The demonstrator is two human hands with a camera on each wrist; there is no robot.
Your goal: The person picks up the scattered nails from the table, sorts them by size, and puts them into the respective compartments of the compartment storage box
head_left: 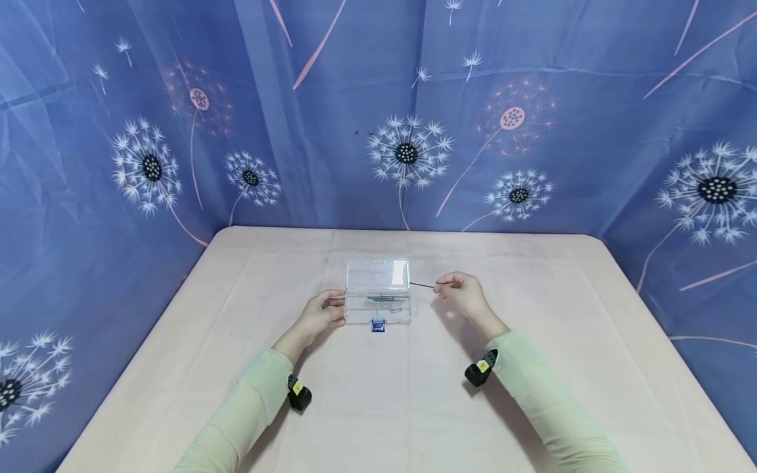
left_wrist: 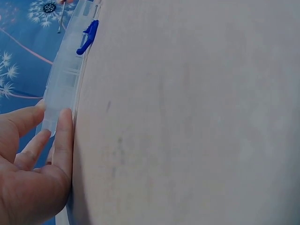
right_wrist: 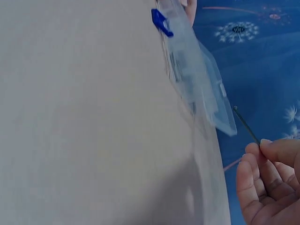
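Observation:
A clear plastic box (head_left: 361, 315) with a blue latch (head_left: 378, 325) lies on the table, its clear lid (head_left: 372, 274) raised at the back. Several thin metal rods (head_left: 387, 299) lie inside. My left hand (head_left: 319, 316) is at the box's left end, its fairly straight fingers touching the end and corners. To the right of the lid, my right hand (head_left: 464, 295) pinches a thin dark rod (right_wrist: 246, 125) between thumb and fingertip. The rod points left, and its free end, slightly wider, comes close to the lid's edge. The pinched end is hidden by the fingers.
A pale cloth covers the table (head_left: 378, 407), whose far edge meets a blue curtain (head_left: 331, 164) printed with dandelions. Small black cameras (head_left: 478, 373) are strapped to both wrists over pale green sleeves (head_left: 544, 394).

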